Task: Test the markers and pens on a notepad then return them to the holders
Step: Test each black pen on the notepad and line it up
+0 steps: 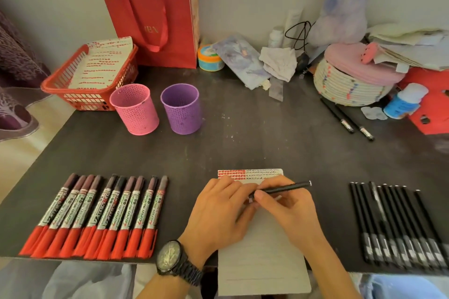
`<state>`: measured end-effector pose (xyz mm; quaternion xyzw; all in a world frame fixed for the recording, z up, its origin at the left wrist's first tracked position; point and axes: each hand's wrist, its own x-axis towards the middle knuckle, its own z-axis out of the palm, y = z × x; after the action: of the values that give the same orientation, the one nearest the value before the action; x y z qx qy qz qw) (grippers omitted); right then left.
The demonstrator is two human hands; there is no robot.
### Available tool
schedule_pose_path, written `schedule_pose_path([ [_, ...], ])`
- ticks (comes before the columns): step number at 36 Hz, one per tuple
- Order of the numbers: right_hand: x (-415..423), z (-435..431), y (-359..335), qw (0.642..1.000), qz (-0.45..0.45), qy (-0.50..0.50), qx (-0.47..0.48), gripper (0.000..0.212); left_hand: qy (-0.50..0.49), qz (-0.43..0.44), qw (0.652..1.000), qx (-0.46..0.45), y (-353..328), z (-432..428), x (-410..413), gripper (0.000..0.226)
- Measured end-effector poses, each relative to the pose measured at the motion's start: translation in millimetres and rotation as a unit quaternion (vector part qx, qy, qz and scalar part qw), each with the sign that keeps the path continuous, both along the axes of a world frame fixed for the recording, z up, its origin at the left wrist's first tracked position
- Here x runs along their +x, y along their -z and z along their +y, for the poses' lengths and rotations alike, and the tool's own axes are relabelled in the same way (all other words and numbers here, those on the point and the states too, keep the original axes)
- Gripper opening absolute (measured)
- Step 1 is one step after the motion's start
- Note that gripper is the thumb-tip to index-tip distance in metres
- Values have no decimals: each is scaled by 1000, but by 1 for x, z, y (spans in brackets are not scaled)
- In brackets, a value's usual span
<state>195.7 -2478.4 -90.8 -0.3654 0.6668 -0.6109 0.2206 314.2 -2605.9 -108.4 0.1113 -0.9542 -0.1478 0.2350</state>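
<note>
The right hand (289,211) grips a pen (289,186); the left hand (218,213) lies on the pad (262,269), and I cannot tell if it grips anything. The pen looks light, stiff and slippery, so it is best held low on the barrel.

The pen (284,187) loses its tip right where the left hand (218,209) and right hand (286,211) meet, and whether the left fingers pinch anything there, can't tell. Both hands cover the middle of the notepad (262,262), and the tiny red and black marks (250,173) along its top are too small to read. Out right, the pens (393,221) smear into blur at their near ends, the last ones running off the edge. The red box (435,104) is cut off there too. At the back, a pale blurred shape (345,7), no telling what it is.
</note>
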Motion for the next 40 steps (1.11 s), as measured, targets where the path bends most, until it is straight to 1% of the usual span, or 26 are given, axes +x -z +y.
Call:
schedule_pose_path([
  [1, -1, 1, 0, 1000, 0, -1, -4, 6, 3, -3, 1000, -6, 0, 0, 0, 30],
  [4, -4, 2, 4, 1000, 8, -10, 2, 8, -8, -15, 1000, -2, 1, -1, 0, 34],
  [7, -6, 3, 7, 1000, 8, -25, 13, 10, -21, 0, 1000, -1, 0, 0, -1, 36],
  [12, -9, 3, 7, 1000, -18, -19, 13, 16, -56, 26, 998, -7, -3, -2, 0, 54],
  [16, -10, 5, 7, 1000, -27, -9, 2, 15, -49, 49, 997, -28, 0, -3, -3, 53],
  [18, -11, 6, 6, 997, -66, 10, -28, 15, -49, 37, 998, -13, 2, -3, -4, 48],
  [21, -21, 8, 2, 978, -184, 56, -85, 14, -80, 1, 996, 28, 6, -4, -6, 40],
  [23, -30, 8, -1, 967, -230, 75, -84, 13, -91, -8, 994, 58, 8, -6, -7, 36],
  [24, -34, 7, -2, 967, -231, 80, -73, 12, -92, -14, 993, 67, 9, -7, -7, 36],
  [27, -48, 3, -6, 979, -179, 92, -29, 13, -85, -37, 992, 85, 11, -9, -6, 38],
  [32, -63, -9, -10, 988, -89, 120, 40, 24, -90, -63, 988, 110, 12, -11, -6, 37],
  [37, -61, -10, 4, 979, 8, 192, 72, 36, -99, -73, 986, 116, 13, -11, -6, 37],
  [40, -61, -9, 12, 971, 25, 226, 74, 39, -99, -77, 985, 118, 12, -12, -7, 38],
])
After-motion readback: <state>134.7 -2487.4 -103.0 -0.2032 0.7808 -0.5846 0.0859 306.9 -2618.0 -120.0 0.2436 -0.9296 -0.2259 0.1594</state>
